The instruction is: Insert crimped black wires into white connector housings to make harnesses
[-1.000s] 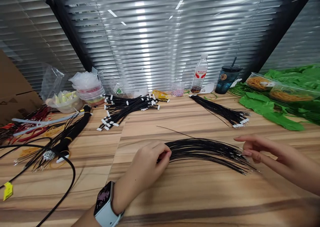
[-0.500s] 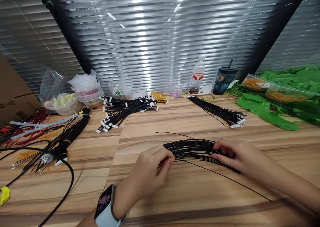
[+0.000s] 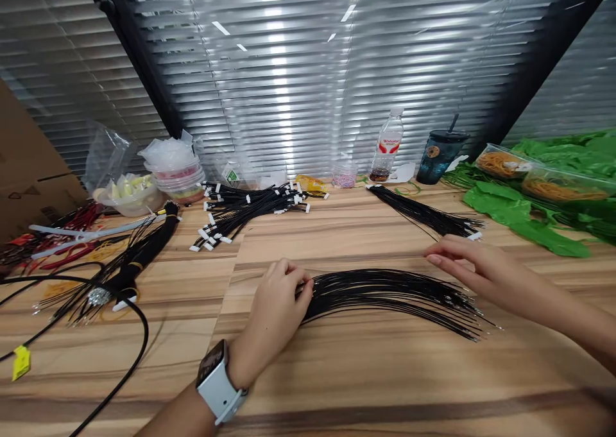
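A fanned bundle of thin black wires (image 3: 370, 289) lies across the wooden table, its metal-tipped ends spread to the right. My left hand (image 3: 283, 299), a watch (image 3: 219, 376) on its wrist, is closed in a pinch at the left end of these wires; its fingers cover the wire ends there. Above the right end of the bundle, my right hand (image 3: 466, 264) has thumb and fingertips close together. Whether a fine wire is between them I cannot make out. Just behind that hand lies a second black wire bundle (image 3: 418, 207) with a white connector (image 3: 474, 236) at its near end.
Finished-looking black cables with white connectors (image 3: 250, 206) lie at the back left. A taped cable bundle (image 3: 149, 251) and a thick black cable (image 3: 144, 334) are at left. A bottle (image 3: 387, 145), a tumbler (image 3: 440, 158) and green leaves (image 3: 529, 222) stand or lie along the back.
My right hand has lifted off the bundle and moved up and right. My left hand has shifted slightly left. The single wires lying apart from the bundle no longer show there.
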### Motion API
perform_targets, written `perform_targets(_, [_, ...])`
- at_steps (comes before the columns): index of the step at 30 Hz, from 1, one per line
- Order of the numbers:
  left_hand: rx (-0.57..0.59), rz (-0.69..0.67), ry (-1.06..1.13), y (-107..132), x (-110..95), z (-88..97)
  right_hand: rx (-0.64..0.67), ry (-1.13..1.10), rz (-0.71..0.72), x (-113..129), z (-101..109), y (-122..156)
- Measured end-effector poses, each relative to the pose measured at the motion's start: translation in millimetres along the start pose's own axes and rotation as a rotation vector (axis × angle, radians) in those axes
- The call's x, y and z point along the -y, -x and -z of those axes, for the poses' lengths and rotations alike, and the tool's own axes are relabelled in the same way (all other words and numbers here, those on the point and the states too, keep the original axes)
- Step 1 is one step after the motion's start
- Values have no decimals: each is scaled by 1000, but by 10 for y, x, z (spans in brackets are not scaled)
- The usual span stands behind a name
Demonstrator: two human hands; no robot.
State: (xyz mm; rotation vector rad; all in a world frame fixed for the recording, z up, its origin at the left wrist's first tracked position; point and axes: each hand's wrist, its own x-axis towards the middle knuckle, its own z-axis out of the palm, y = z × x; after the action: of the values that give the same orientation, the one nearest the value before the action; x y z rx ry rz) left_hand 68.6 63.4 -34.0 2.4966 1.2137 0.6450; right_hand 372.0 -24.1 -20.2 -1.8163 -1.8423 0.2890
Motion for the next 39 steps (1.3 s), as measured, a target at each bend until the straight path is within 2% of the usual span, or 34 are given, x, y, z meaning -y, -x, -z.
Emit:
perform_targets(1, [-4,-2,-34,2,-1,-3,2,11,29,33,-20,-7])
perform_targets(5, [-49,-31,-46,29,-31,21,198,90,186,177,-213,-8])
perform_targets(8, [30,-94,-21,46,-19,34,288,92,200,258,-353,-26])
perform_targets(11, [151,-143,22,38,33,24,307,35,203,299,-415,-51])
perform_targets(14, [213,-156,51,26,65,9,291,2,196,303,-443,-45])
perform_targets(17, [192,-124,59,48,31,7,209,-5,157,279,-458,28])
perform_targets(19, [106,-54,90,87,-21,7,29,-40,69,249,-442,126])
perform_targets(21, [-16,61,170,131,-74,-3,-214,-109,-118,202,-394,255])
perform_targets(23, [-102,184,287,163,-109,-34,-376,-188,-368,129,-328,396])
perform_targets(25, [-139,284,392,176,-116,-82,-444,-286,-578,27,-272,520])
perform_targets(27, [-156,352,467,172,-100,-139,-486,-443,-708,-83,-256,601])
perform_targets(29, [-176,385,522,160,-77,-188,-519,-597,-740,-163,-288,624])
perform_targets(31, [-199,402,574,147,-57,-220,-519,-672,-704,-187,-352,588])
perform_targets(36, [-204,422,726,130,-52,-239,-477,-663,-575,-61,-511,327])
perform_targets(39, [-181,398,717,133,-63,-244,-437,-694,-508,18,-568,157])
